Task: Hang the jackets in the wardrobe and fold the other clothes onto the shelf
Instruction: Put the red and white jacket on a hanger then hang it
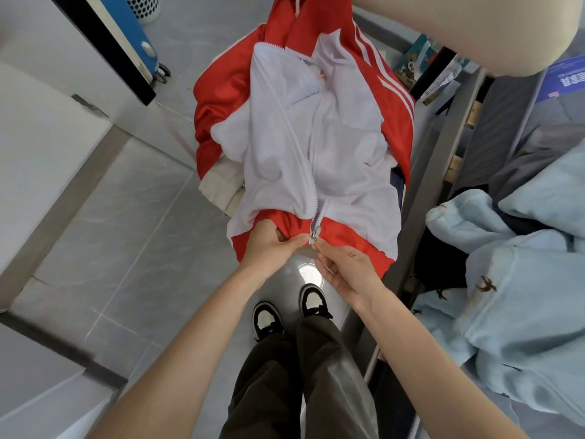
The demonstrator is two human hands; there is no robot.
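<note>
A red jacket (395, 115) with white sleeve stripes and a white lining (278, 153) hangs in front of me, its lower end toward me. The white zipper (311, 160) runs down the lining to a metal slider (316, 233) at the red hem. My left hand (269, 245) pinches the red hem just left of the slider. My right hand (345, 267) pinches the zipper's end right below the slider. Whatever holds the jacket's top is out of view.
A bed frame (443, 172) runs along the right, with light blue bedding (522, 280) and dark sheets. Books (414, 63) lie at its far end. White furniture panels (47, 153) stand on the left, a blue wheeled suitcase (139, 36) beyond. My shoes (285, 312) stand on grey floor tiles.
</note>
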